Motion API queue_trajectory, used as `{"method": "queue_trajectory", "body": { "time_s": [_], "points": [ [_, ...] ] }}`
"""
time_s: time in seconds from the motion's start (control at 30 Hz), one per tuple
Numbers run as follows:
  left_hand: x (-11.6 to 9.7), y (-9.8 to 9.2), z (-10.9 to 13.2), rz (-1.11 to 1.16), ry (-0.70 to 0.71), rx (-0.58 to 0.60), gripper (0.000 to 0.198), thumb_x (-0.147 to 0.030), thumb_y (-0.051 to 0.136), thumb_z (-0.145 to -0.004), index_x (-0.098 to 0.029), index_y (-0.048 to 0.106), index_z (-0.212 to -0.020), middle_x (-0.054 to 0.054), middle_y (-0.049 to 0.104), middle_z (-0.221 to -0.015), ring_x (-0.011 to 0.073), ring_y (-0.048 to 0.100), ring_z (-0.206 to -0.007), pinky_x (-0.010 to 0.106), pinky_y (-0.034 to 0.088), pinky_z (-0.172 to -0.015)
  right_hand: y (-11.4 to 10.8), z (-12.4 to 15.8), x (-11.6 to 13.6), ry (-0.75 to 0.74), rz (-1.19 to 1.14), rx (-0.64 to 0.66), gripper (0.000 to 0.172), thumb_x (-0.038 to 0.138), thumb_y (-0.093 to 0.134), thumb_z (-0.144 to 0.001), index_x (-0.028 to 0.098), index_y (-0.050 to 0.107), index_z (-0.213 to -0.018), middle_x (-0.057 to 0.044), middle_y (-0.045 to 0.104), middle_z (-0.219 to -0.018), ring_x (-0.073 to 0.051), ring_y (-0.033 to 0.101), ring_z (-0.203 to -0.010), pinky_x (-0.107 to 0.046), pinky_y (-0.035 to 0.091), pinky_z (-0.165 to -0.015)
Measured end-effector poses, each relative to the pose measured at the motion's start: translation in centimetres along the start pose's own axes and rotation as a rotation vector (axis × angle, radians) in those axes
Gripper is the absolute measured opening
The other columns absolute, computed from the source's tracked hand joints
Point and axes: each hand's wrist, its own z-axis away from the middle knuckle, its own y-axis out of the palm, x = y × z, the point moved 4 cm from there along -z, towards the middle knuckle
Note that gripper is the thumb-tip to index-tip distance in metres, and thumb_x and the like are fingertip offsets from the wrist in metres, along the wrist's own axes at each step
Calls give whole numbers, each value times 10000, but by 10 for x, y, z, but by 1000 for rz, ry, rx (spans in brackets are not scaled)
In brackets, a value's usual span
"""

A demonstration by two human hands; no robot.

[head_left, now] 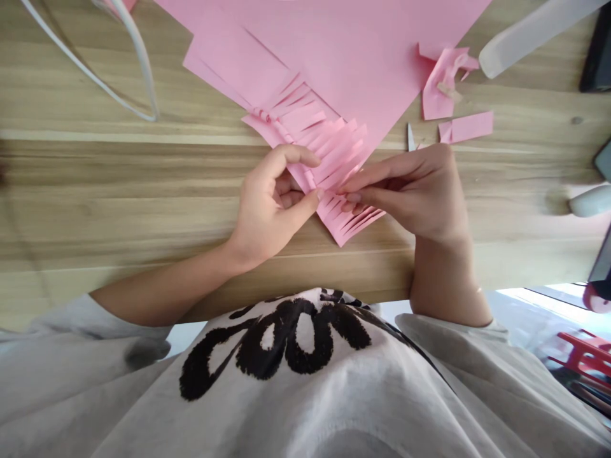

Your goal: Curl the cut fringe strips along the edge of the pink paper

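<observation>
A pink paper strip [340,230], cut into a fringe, lies at a slant near the middle of the table, its upper part over a large pink sheet [377,51]. Several fringe strands curl upward in its middle. My left hand [274,207] is at the strip's uncut edge, thumb and fingers curved around it and pinching the rolled edge between them. To the right, my right hand [410,191] has its thumb and fingers pressed together on the fringe strands, at their lower end. The fingertips of both hands are close but apart.
Pink paper scraps [439,92] and a small pink piece [472,127] lie at the right, beside a metal tip [411,137]. A whitish translucent tube [529,41] is at the upper right. A white cable [138,57] loops at the upper left of the wooden table [95,184].
</observation>
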Motion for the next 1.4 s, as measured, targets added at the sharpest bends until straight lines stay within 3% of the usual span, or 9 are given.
{"method": "queue_trajectory", "body": {
  "time_s": [0.13, 0.47, 0.83, 1.07, 1.23, 1.4],
  "points": [
    [1, 0, 0, 24, 18, -4, 353, -427, 746, -868, -232, 612, -1130, 63, 671, -1143, 165, 673, -914, 273, 616, -693, -2, 0, -1, -34, 46, -27, 264, 83, 902, -666, 287, 831, -818, -8, 823, -836, -213, 767, -775, -347, 659, -721],
    [3, 0, 0, 28, 1, 9, 355, -394, 766, -857, -229, 613, -1133, 65, 677, -1157, 164, 688, -917, 258, 619, -681, 1, -3, -3, -25, 38, -22, 235, 141, 953, -605, 270, 823, -751, -20, 801, -774, -200, 733, -722, -335, 629, -660],
    [0, -1, -1, 61, 77, -25, 317, -353, 750, -854, -206, 635, -1110, 57, 680, -1085, 155, 669, -900, 233, 600, -658, -1, -3, -1, -16, 17, -69, 168, 69, 808, -767, 224, 834, -828, -8, 792, -714, -170, 748, -631, -312, 678, -622],
    [2, -1, -1, 56, 59, 8, 337, -362, 746, -865, -213, 616, -1138, 61, 669, -1106, 164, 674, -913, 258, 607, -679, -3, -2, -2, 18, 55, -104, 180, 98, 889, -671, 220, 826, -787, -18, 807, -765, -190, 755, -659, -320, 669, -606],
    [2, 0, -1, 53, 58, 7, 332, -375, 745, -869, -219, 612, -1130, 57, 661, -1106, 152, 666, -890, 253, 601, -673, -2, -2, 0, 8, 79, -83, 225, 80, 927, -593, 235, 816, -712, -16, 788, -696, -181, 716, -605, -301, 592, -517],
    [1, 0, -1, 59, 53, 3, 327, -357, 748, -860, -216, 617, -1124, 54, 664, -1095, 147, 660, -879, 249, 599, -667, -2, -1, -1, 10, 68, -63, 240, 61, 917, -615, 239, 828, -750, -14, 798, -714, -174, 726, -605, -291, 607, -536]
  ]
}}
